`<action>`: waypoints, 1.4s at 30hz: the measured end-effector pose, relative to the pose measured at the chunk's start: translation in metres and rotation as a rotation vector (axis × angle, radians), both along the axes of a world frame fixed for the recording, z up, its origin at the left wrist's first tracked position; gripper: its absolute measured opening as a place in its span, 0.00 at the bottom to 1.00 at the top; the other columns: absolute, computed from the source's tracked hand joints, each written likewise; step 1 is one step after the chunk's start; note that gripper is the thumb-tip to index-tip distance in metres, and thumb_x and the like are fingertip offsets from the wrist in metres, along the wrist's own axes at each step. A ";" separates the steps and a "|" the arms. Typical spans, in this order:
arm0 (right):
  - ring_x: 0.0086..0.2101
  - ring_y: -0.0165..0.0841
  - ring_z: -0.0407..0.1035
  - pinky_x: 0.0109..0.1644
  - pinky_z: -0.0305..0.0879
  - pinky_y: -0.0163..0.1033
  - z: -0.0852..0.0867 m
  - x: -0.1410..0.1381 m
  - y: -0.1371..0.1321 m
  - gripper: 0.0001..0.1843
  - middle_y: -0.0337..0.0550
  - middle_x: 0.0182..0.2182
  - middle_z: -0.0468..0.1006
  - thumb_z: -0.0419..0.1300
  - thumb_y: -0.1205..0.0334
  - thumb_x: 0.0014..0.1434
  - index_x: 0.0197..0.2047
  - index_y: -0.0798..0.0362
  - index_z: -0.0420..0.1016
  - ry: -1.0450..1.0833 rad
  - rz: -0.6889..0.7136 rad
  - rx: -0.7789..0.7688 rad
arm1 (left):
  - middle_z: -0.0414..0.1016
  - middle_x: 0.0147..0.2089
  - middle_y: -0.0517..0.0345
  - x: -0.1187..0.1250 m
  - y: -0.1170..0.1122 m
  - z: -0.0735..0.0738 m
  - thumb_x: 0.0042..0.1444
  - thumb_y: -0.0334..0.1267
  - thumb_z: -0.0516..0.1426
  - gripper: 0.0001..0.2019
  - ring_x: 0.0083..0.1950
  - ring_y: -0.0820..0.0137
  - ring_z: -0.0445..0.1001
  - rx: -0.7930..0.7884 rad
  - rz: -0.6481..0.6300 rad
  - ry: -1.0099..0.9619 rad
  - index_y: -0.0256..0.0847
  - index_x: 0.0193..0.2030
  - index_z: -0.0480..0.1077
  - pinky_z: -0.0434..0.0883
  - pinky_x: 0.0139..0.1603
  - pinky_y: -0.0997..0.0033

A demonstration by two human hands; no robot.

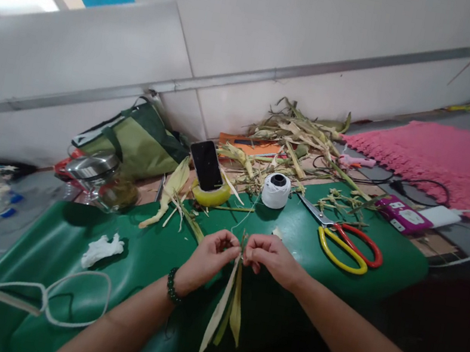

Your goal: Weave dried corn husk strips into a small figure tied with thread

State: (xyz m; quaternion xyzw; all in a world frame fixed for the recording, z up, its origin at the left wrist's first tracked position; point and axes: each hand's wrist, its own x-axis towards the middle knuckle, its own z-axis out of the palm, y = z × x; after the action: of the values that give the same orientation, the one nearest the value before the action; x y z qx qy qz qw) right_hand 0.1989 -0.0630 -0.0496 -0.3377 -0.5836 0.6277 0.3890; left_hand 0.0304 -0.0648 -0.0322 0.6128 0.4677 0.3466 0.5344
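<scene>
My left hand (208, 257) and my right hand (271, 259) meet over the green mat (69, 238), both pinching the top of a bundle of dried husk strips (226, 308) that hangs down toward me. A thin white thread (241, 221) runs from my fingers back to a white spool (276, 190) behind them. A dark bead bracelet sits on my left wrist.
Two pairs of scissors, red and yellow handled (350, 245), lie to the right. A phone (206, 165) leans on a yellow stand. Loose husks (296, 135) pile at the back by the wall. A green bag (137, 137), white cable (44, 300), crumpled tissue (101, 248) and pink mat (442, 158) surround.
</scene>
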 end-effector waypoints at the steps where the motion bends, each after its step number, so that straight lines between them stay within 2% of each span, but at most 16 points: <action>1: 0.22 0.25 0.61 0.25 0.58 0.31 0.001 -0.001 -0.003 0.06 0.38 0.22 0.69 0.54 0.63 0.48 0.23 0.54 0.67 -0.040 -0.039 0.097 | 0.71 0.29 0.58 0.000 0.000 0.000 0.47 0.42 0.61 0.10 0.32 0.72 0.69 0.045 -0.032 0.035 0.37 0.29 0.67 0.68 0.36 0.72; 3: 0.27 0.27 0.64 0.29 0.60 0.32 0.004 -0.003 -0.009 0.07 0.42 0.29 0.71 0.56 0.64 0.52 0.24 0.54 0.70 -0.149 -0.153 0.337 | 0.75 0.32 0.55 -0.001 -0.001 -0.002 0.46 0.36 0.60 0.07 0.35 0.69 0.71 0.154 -0.072 0.130 0.37 0.31 0.70 0.68 0.39 0.71; 5: 0.30 0.28 0.65 0.32 0.62 0.33 0.009 -0.005 -0.014 0.08 0.43 0.33 0.71 0.57 0.64 0.55 0.25 0.54 0.71 -0.242 -0.225 0.510 | 0.76 0.31 0.56 0.000 -0.001 -0.004 0.47 0.33 0.57 0.02 0.34 0.69 0.71 0.248 -0.070 0.230 0.37 0.29 0.71 0.67 0.39 0.70; 7: 0.32 0.29 0.66 0.33 0.62 0.33 0.014 -0.006 -0.014 0.07 0.44 0.36 0.72 0.56 0.60 0.58 0.34 0.53 0.74 -0.290 -0.224 0.557 | 0.76 0.30 0.57 0.001 -0.002 -0.006 0.49 0.30 0.55 0.04 0.34 0.69 0.72 0.300 -0.057 0.280 0.38 0.27 0.71 0.68 0.38 0.70; 9: 0.34 0.30 0.67 0.36 0.62 0.34 0.019 -0.005 -0.009 0.12 0.45 0.38 0.73 0.51 0.57 0.63 0.43 0.52 0.72 -0.348 -0.156 0.553 | 0.78 0.32 0.55 0.002 -0.003 -0.009 0.49 0.28 0.54 0.06 0.36 0.67 0.74 0.333 -0.056 0.300 0.38 0.27 0.72 0.69 0.41 0.69; 10: 0.35 0.31 0.67 0.36 0.61 0.34 0.020 -0.003 -0.004 0.14 0.44 0.38 0.74 0.48 0.56 0.65 0.43 0.52 0.72 -0.406 -0.101 0.548 | 0.79 0.33 0.54 0.003 -0.004 -0.009 0.49 0.28 0.54 0.07 0.37 0.66 0.75 0.349 -0.060 0.314 0.39 0.28 0.73 0.69 0.42 0.68; 13: 0.30 0.31 0.66 0.33 0.56 0.34 0.022 0.005 0.013 0.23 0.41 0.28 0.74 0.42 0.54 0.68 0.31 0.52 0.72 -0.684 0.037 0.521 | 0.79 0.34 0.54 0.002 -0.007 -0.010 0.50 0.28 0.55 0.07 0.39 0.66 0.75 0.386 -0.086 0.373 0.40 0.29 0.74 0.69 0.43 0.68; 17: 0.24 0.29 0.61 0.28 0.46 0.34 0.021 0.019 0.028 0.25 0.39 0.21 0.70 0.46 0.50 0.66 0.23 0.53 0.69 -0.896 -0.017 0.563 | 0.80 0.33 0.55 -0.001 -0.009 -0.007 0.52 0.30 0.56 0.06 0.37 0.66 0.76 0.359 -0.098 0.429 0.41 0.29 0.74 0.70 0.42 0.69; 21: 0.20 0.27 0.58 0.26 0.46 0.34 0.023 0.033 0.031 0.24 0.37 0.17 0.68 0.51 0.49 0.64 0.21 0.53 0.69 -0.861 -0.142 0.618 | 0.79 0.33 0.56 -0.002 -0.008 -0.004 0.53 0.31 0.56 0.06 0.36 0.67 0.76 0.303 -0.090 0.447 0.41 0.29 0.74 0.70 0.40 0.70; 24: 0.23 0.28 0.64 0.28 0.53 0.33 0.022 0.035 0.033 0.13 0.38 0.21 0.74 0.56 0.55 0.61 0.29 0.53 0.75 -0.743 -0.255 0.641 | 0.79 0.33 0.56 0.000 -0.008 -0.002 0.54 0.32 0.56 0.06 0.37 0.66 0.76 0.313 -0.112 0.475 0.41 0.29 0.74 0.69 0.41 0.69; 26: 0.29 0.30 0.71 0.34 0.61 0.33 0.019 0.029 0.036 0.09 0.41 0.29 0.79 0.55 0.59 0.61 0.37 0.53 0.76 -0.642 -0.271 0.732 | 0.79 0.34 0.55 0.003 -0.009 -0.003 0.54 0.31 0.56 0.06 0.38 0.66 0.75 0.341 -0.152 0.517 0.41 0.31 0.74 0.69 0.42 0.68; 28: 0.36 0.33 0.74 0.40 0.65 0.35 0.017 0.021 0.038 0.10 0.45 0.36 0.81 0.53 0.61 0.63 0.41 0.53 0.75 -0.569 -0.271 0.874 | 0.79 0.35 0.53 0.006 -0.010 -0.005 0.53 0.29 0.55 0.07 0.39 0.65 0.75 0.373 -0.215 0.580 0.40 0.31 0.74 0.69 0.43 0.67; 32: 0.38 0.33 0.75 0.43 0.67 0.36 0.018 0.014 0.034 0.12 0.46 0.38 0.82 0.50 0.62 0.65 0.44 0.53 0.74 -0.524 -0.308 1.076 | 0.77 0.34 0.54 0.009 -0.010 -0.009 0.51 0.25 0.53 0.08 0.38 0.66 0.73 0.376 -0.265 0.601 0.40 0.31 0.72 0.68 0.42 0.68; 35: 0.35 0.33 0.75 0.38 0.65 0.35 0.022 0.026 0.023 0.12 0.45 0.34 0.82 0.50 0.63 0.65 0.43 0.52 0.75 -0.711 -0.319 1.041 | 0.75 0.31 0.57 0.006 -0.004 -0.009 0.52 0.29 0.54 0.04 0.35 0.69 0.72 0.267 -0.147 0.400 0.39 0.29 0.68 0.68 0.39 0.70; 39: 0.26 0.34 0.73 0.27 0.56 0.35 0.026 0.041 0.002 0.10 0.44 0.24 0.79 0.54 0.62 0.62 0.36 0.52 0.76 -1.177 -0.239 0.756 | 0.74 0.27 0.59 0.001 0.005 -0.007 0.52 0.37 0.57 0.06 0.32 0.70 0.73 0.074 0.023 0.141 0.39 0.27 0.64 0.69 0.35 0.71; 42: 0.26 0.33 0.72 0.27 0.54 0.34 0.026 0.034 -0.010 0.10 0.45 0.28 0.78 0.54 0.62 0.62 0.32 0.52 0.75 -1.213 -0.206 0.696 | 0.73 0.27 0.60 0.001 0.008 -0.008 0.49 0.37 0.59 0.06 0.30 0.70 0.73 0.102 0.057 0.136 0.39 0.27 0.66 0.68 0.33 0.72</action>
State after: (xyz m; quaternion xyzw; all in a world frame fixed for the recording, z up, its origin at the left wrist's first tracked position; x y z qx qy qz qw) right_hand 0.2326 -0.0729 -0.0237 -0.5373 -0.8294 0.0658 0.1382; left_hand 0.0318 -0.0566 -0.0402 0.6478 0.5018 0.3429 0.4594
